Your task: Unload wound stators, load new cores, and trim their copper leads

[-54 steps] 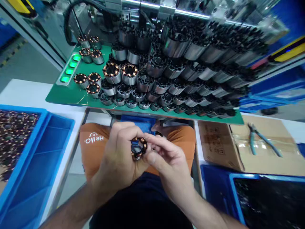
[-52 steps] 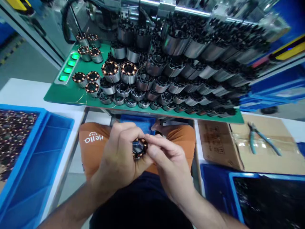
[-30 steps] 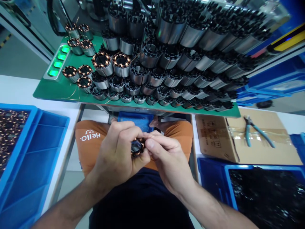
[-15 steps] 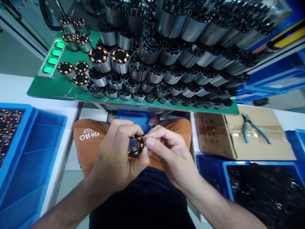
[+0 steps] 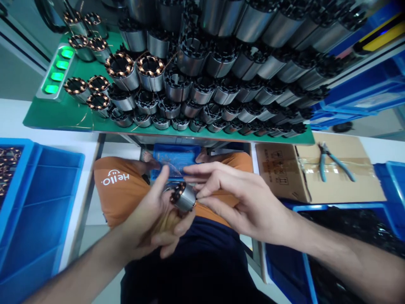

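A wound motor stator [image 5: 186, 198], a steel cylinder with copper coils showing at its ends, is tilted on its side between my hands above my lap. My left hand [image 5: 155, 215] is turned palm up, its thumb raised off the part and its fingers curled under and around the stator. With thumb and fingertips, my right hand [image 5: 240, 194] pinches the stator's right end, where a bit of copper shows. The fingertips hide whether a wire is caught between them.
A green board [image 5: 57, 114] ahead carries rows of stators, some copper-wound [image 5: 120, 67], and a green-lit switch strip [image 5: 57, 76]. Left stands a blue bin [image 5: 60, 190]. Right are a carton [image 5: 348, 169] with pliers [image 5: 337, 162] and a bin of black parts [image 5: 348, 236]. A blue tray [image 5: 177, 154] lies below.
The stator has turned from showing its end face to lying sideways. My left hand has rolled palm up, lifting its thumb away. My right hand has extended its upper fingers.
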A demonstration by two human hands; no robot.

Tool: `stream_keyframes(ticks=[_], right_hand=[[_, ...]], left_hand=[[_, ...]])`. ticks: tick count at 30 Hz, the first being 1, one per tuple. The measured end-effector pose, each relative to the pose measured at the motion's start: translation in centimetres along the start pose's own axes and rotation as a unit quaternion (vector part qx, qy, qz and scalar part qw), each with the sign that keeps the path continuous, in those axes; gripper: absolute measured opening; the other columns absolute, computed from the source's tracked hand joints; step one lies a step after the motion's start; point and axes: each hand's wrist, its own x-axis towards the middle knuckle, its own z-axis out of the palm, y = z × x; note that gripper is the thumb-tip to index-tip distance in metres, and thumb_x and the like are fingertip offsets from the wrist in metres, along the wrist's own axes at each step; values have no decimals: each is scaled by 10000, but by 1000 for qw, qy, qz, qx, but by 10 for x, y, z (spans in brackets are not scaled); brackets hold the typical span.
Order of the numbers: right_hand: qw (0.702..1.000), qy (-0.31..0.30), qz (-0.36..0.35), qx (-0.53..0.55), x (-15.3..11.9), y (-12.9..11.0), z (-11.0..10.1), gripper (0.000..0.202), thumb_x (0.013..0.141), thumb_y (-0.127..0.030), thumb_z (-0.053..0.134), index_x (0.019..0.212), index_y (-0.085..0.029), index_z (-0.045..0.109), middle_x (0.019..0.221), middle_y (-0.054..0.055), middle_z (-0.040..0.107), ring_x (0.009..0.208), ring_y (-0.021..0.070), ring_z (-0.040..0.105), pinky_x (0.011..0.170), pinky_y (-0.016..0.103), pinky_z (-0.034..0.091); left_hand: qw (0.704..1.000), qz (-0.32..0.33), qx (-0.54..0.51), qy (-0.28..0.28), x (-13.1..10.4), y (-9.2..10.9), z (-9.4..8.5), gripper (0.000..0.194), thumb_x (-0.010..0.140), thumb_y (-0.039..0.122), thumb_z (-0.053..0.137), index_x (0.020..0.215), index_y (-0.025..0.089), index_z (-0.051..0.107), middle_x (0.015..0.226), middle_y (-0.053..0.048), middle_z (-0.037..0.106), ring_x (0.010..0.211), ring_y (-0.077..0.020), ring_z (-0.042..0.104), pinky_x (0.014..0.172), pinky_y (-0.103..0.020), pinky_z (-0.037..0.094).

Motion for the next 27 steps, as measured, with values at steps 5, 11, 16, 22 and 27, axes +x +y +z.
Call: stream_keyframes(ticks=[5,11,16,22,27], right_hand=[[959,-7,214,184,-14,7,8,235,1073,-426,800,972,-231,716,1193,117,833,1331,281,768,1055,435,644],[976,-6,166,140,-7,-1,9,214,1082,-391,789,955,-223,752,1283,125,790,1305,261,742,1069,427,626],[996,-41,-65,-47,7,-8,-17,87,1020,-260,816,962,-322,836,1259,62,837,1258,279,757,1137,491,620],[991,-81,74,70,8,-6,-43,336,1062,-571,785,1181,-265,859,1230,104,860,1075,254,813,944,399,668],[892,-181,289,297,4,2,-32,365,999,-567,865,1001,-202,850,914,46,846,705,145,769,725,280,654]], left_hand=[[734,384,442,344,-7,-28,-12,847,845,842,907,1400,260,642,990,-55,735,795,-225,730,638,-308,601],[423,530,653,337,-12,-19,14,246,1009,160,859,1215,185,727,1120,-42,767,946,-126,750,847,-222,585],[917,230,307,110,-13,-4,10,132,1141,341,624,1157,271,735,956,-11,777,806,-171,766,714,-253,630],[732,384,518,220,-23,5,17,486,988,169,757,1442,335,706,1323,14,795,1177,-159,786,1030,-237,670],[537,515,631,220,-25,10,24,321,994,80,798,1276,212,719,1323,-46,809,1266,-137,773,1135,-213,652]])
